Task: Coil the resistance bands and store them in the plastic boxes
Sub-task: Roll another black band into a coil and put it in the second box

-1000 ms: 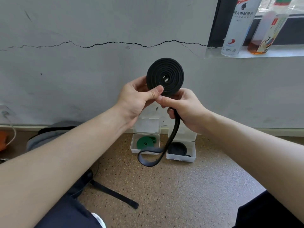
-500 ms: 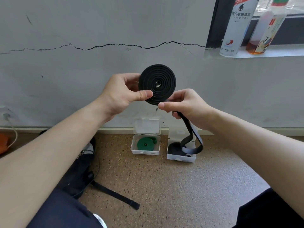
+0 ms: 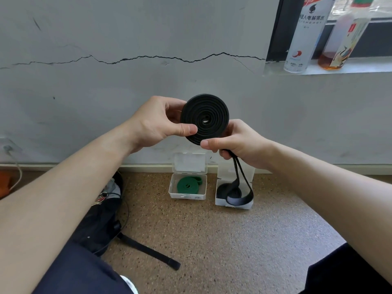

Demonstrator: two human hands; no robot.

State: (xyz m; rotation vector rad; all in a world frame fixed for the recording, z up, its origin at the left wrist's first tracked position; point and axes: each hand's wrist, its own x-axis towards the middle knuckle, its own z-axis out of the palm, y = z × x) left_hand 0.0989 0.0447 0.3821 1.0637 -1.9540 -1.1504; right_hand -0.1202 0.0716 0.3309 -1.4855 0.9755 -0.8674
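Observation:
I hold a black resistance band [image 3: 205, 118] wound into a flat spiral disc, up in front of the wall. My left hand [image 3: 157, 122] pinches the disc's left side, thumb on its face. My right hand [image 3: 239, 143] grips the band just under the disc, and the loose tail hangs from it as a loop [image 3: 241, 196]. On the floor by the wall stand two open clear plastic boxes: the left box [image 3: 187, 195] holds a coiled green band [image 3: 186, 184], the right box [image 3: 220, 201] holds a dark coil, partly hidden behind the hanging loop.
A dark bag with a long strap [image 3: 148, 250] lies on the speckled floor at lower left. Two bottles [image 3: 301, 35] stand on the window ledge at upper right. A cable [image 3: 14, 160] runs down the wall at far left. My knees frame the bottom corners.
The coil has come lower and a little left. The hanging loop has grown shorter and swung right, now dangling over the right box.

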